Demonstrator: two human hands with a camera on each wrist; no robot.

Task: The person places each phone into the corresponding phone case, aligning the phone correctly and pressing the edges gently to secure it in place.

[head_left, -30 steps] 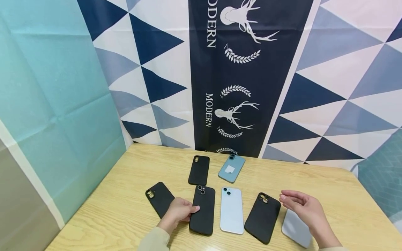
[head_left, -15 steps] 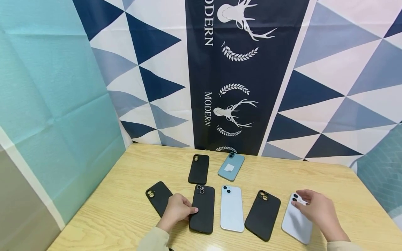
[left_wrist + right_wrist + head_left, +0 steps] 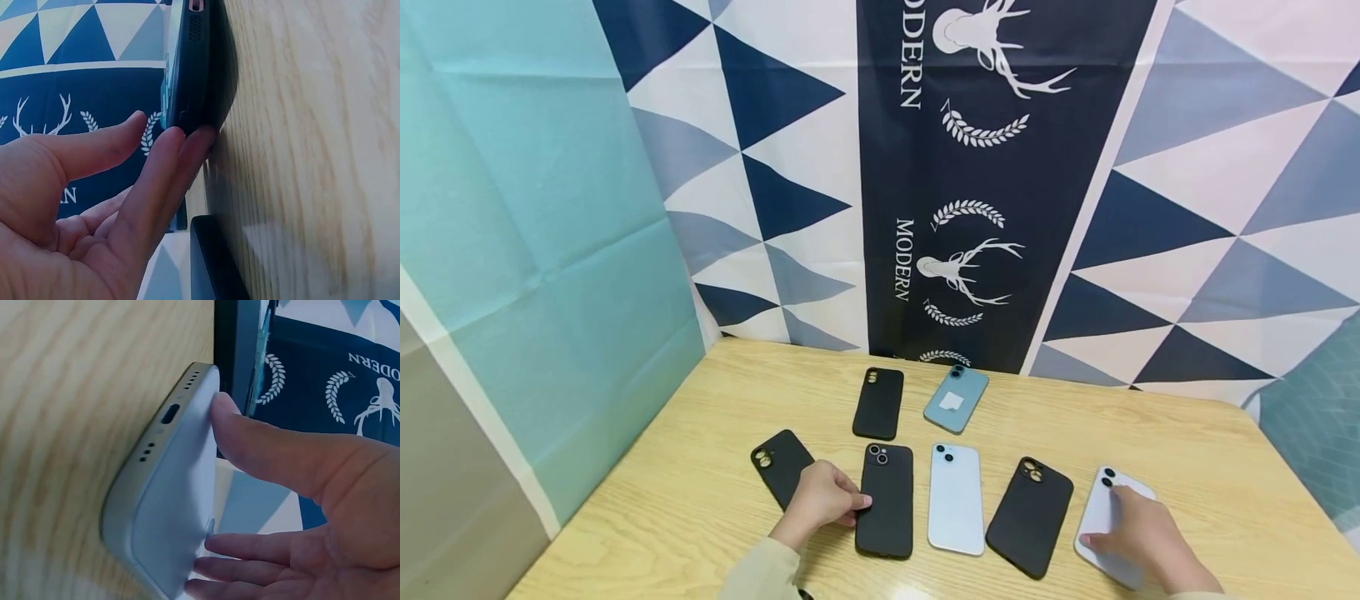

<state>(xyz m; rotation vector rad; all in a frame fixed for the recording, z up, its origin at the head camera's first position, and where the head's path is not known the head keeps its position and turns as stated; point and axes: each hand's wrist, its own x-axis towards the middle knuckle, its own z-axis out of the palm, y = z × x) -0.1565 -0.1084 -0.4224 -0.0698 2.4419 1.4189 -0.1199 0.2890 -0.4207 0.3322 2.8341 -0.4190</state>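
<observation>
In the head view my left hand (image 3: 823, 497) is at the left edge of a black-cased phone (image 3: 885, 512). In the left wrist view its fairly straight fingertips meet the phone's side, and the thumb (image 3: 119, 140) is spread away from it. My right hand (image 3: 1131, 529) lies over a white phone (image 3: 1092, 510) at the right. In the right wrist view the thumb (image 3: 228, 409) is at one long edge of that phone, and the extended fingers (image 3: 250, 569) reach its back near the camera lenses. The palm stands off the phone.
A second white phone (image 3: 955, 500) and an empty black case (image 3: 1032, 517) lie between the hands. Another black case (image 3: 781, 467) is partly behind my left hand. Farther back are a black case (image 3: 878, 404) and a blue phone (image 3: 957, 402) on the wooden table (image 3: 700, 433).
My right hand has moved from above the gap beside the white phone, over its lenses, and down onto it with the thumb at its left edge. The left hand has stayed at the black-cased phone.
</observation>
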